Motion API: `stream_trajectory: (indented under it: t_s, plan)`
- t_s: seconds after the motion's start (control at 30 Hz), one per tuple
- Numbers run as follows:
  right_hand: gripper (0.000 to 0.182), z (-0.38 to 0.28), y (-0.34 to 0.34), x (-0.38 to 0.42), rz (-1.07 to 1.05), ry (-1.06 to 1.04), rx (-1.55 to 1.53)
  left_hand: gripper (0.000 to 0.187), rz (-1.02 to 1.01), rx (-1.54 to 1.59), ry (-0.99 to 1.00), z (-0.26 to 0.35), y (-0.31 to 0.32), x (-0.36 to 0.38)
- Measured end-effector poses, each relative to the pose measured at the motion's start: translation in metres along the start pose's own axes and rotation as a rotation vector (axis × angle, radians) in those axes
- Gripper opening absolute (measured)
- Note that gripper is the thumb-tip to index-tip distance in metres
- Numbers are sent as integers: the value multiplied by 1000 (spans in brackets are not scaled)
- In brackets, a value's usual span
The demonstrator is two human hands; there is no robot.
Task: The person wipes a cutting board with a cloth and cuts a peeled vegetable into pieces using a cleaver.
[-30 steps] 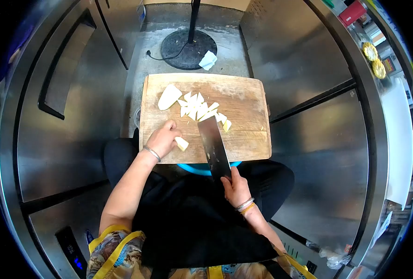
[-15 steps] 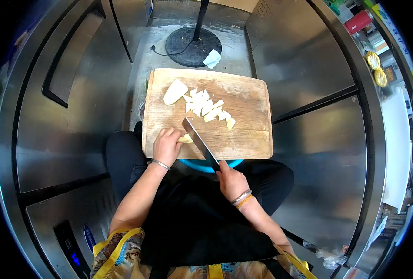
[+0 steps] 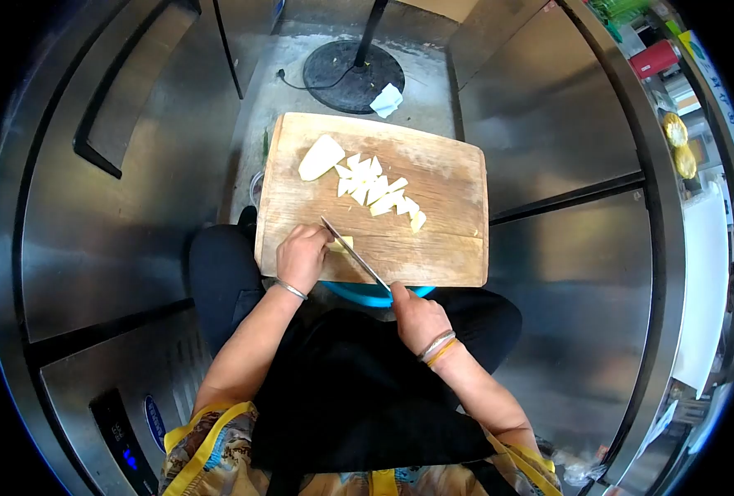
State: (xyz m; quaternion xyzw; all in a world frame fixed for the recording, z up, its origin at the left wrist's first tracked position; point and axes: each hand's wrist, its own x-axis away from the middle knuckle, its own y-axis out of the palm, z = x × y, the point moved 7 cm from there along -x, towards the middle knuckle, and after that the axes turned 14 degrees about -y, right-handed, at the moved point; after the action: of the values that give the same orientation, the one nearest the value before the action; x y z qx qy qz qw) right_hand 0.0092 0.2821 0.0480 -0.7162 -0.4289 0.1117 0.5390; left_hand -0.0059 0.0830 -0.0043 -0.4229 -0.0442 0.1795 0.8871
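My right hand [image 3: 419,317] is closed around the handle of a kitchen knife [image 3: 360,259]. The blade slants up and left and lies across a pale yellow vegetable stick [image 3: 345,245], seen nearly edge-on. My left hand [image 3: 302,255] has its fingers curled over the left end of that stick, close to the blade tip. Both are over a wooden cutting board [image 3: 450,248]. Farther up the board are several cut wedges [image 3: 377,188] and one larger peeled chunk [image 3: 321,157] of what looks like the same vegetable, perhaps potato.
Beneath the board's near edge shows a blue basin [image 3: 367,294]. Steel cabinets [image 3: 565,281] stand close on both sides. On the floor ahead are a round black stand base [image 3: 334,83] with a cord and a pale cloth or paper [image 3: 387,101]. Corn pieces [image 3: 679,145] sit on the right-hand counter.
The knife has turned from showing its flat side to nearly edge-on, and its blade has come down over the stick. My left hand still holds the stick. The view has shifted slightly.
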Motion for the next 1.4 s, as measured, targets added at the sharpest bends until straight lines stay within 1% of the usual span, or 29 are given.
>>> stream_trajectory:
  t_s: [0.17, 0.33, 0.4, 0.5, 0.57, 0.6, 0.63, 0.67, 0.7, 0.77, 0.83, 0.87, 0.9, 0.93, 1.03, 1.1, 1.17, 1.37, 1.4]
  plan:
    - [28, 5, -3, -9, -108, 17, -42, 15, 18, -11, -27, 0, 0, 0]
    - [27, 18, 23, -23, -153, 17, -86, 15, 21, -33, -35, 1, 2, 1]
    - [21, 19, 29, -34, -29, -7, -8, 15, 37, -44, -36, 3, 0, -2]
    - [23, 27, 15, -39, 35, -29, -73, 17, 34, -14, -27, 6, -3, -2]
    - [23, 27, 12, -37, 43, 5, -6, 15, 51, 74, 10, 11, 1, -1]
    - [24, 29, 5, -32, 137, 42, -50, 20, 13, 72, -6, 10, 8, -1]
    - [25, 29, -1, -28, 229, 78, -94, 20, 11, 75, -8, 12, 7, 0]
    - [29, 23, -7, -22, 345, 17, -149, 23, 21, 118, -41, 11, 3, 2]
    - [29, 22, -6, -18, 346, 19, -147, 26, 33, 161, -70, 11, -1, 3]
    - [29, 17, -3, -14, 374, 4, -284, 29, 4, 145, -100, 2, -3, 7]
    - [29, 11, 6, -12, 347, 18, -300, 28, 107, 44, -52, -2, -7, 12]
    - [29, 9, 13, -12, 320, 42, -314, 28, 108, 44, -52, -3, -6, 13]
    - [30, 8, 22, -11, 290, 67, -326, 27, 49, 67, -91, -8, 0, 13]
    - [27, 5, 26, -11, 305, 53, -361, 26, -10, 90, -130, -10, 3, 13]
    - [26, 1, 32, -11, 302, 110, -350, 22, 17, 95, -148, -8, 1, 14]
    - [26, 0, 37, -12, 285, 111, -362, 20, 16, 87, -155, -7, 3, 14]
    - [29, -2, 37, -13, 242, 145, -276, 18, 14, 81, -160, -9, 6, 13]
    - [29, -13, 40, -18, 174, 208, -220, 14, 45, 71, -171, -11, 8, 9]
    - [30, -13, 41, -19, 115, 245, -215, 13, 37, 76, -179, -13, 10, 8]
